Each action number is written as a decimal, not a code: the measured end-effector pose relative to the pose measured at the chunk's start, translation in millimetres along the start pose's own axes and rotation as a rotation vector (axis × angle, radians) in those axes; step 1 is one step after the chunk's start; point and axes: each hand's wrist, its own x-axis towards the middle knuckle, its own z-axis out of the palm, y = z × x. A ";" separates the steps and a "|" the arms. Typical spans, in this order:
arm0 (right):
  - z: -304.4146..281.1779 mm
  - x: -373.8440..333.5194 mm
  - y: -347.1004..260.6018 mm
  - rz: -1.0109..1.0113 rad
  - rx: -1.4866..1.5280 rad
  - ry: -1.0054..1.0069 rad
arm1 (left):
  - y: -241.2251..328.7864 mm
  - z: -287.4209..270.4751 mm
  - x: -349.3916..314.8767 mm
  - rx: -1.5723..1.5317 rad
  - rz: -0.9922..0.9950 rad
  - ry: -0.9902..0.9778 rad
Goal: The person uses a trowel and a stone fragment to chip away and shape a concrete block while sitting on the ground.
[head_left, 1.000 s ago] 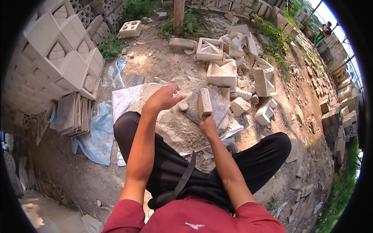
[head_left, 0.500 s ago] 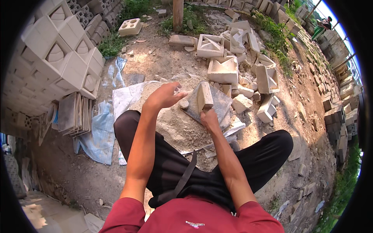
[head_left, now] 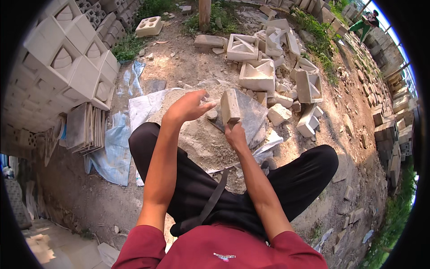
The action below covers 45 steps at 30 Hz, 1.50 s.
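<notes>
My right hand (head_left: 236,135) is closed round the near end of a pale, block-headed mallet (head_left: 230,106); any handle is hidden in the fist. The long block head is tilted over the left part of a dark flat slab (head_left: 251,112). My left hand (head_left: 190,106) hovers left of it, thumb and fingers apart, with nothing visible in it. Between the two hands lies a small pale lump (head_left: 212,114) at the slab's edge. Beneath and around is a heap of pale crushed grit (head_left: 201,142) on white sheeting (head_left: 145,107).
Broken hollow blocks (head_left: 257,76) and rubble lie beyond the slab to the right. Stacked patterned blocks (head_left: 83,71) rise at the left, beside leaning thin boards (head_left: 85,130) and a blue sheet (head_left: 114,157). A wooden post (head_left: 204,15) stands ahead. Another person (head_left: 365,24) is far right.
The mallet has shifted left and looks raised, with my right hand following it. My left hand has moved slightly down, its thumb further out. The distant person has moved left.
</notes>
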 end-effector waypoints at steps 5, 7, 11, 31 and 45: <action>8.4 -11.0 12.2 -0.011 -0.155 -0.039 | -5.6 1.8 4.3 0.003 0.022 -0.018; 1.8 -3.1 7.5 -0.011 -0.124 -0.057 | -8.5 0.7 5.0 0.029 0.027 -0.021; -3.1 -5.3 -1.5 0.038 -0.041 0.009 | -3.4 -2.1 -3.3 -0.032 -0.017 0.028; -19.7 11.8 11.2 0.048 -0.038 0.069 | -10.2 -3.7 7.1 0.027 0.018 0.051; 3.6 -4.2 -2.5 -0.028 0.014 0.077 | -10.4 1.2 1.4 -0.003 0.003 0.025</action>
